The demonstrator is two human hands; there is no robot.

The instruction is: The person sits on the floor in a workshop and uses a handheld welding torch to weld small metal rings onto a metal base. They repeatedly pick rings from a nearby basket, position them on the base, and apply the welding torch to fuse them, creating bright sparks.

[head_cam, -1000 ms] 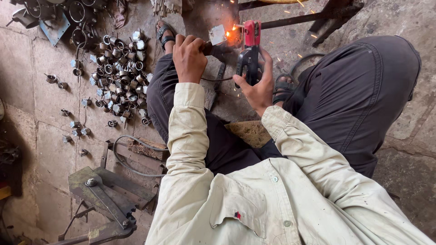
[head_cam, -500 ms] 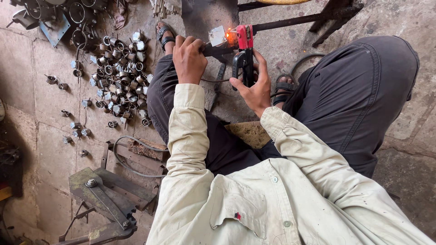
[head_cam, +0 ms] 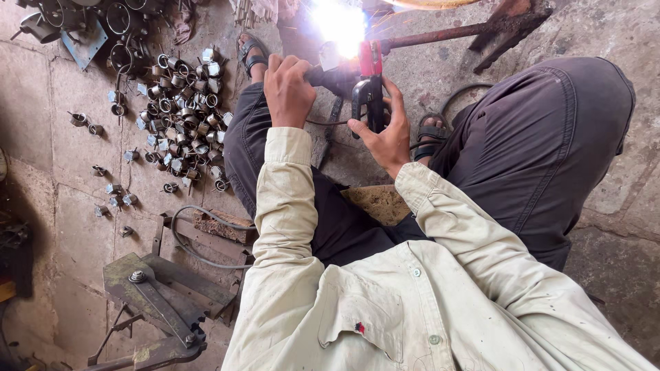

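Electrode holder (head_cam: pixel 370 93) within right hand (head_cam: pixel 385 137) grip

- Red-and-black electrode holder (head_cam: pixel 368 86) stands nearly upright, its black handle low in the right hand (head_cam: pixel 385 137), its red clamp head up top
- Bright white welding arc (head_cam: pixel 342 24) flares just left of the red head, washing out everything right around it
- Small dark metal piece (head_cam: pixel 328 74) lies level, gripped in the left hand (head_cam: pixel 289 89), its far end at the glare
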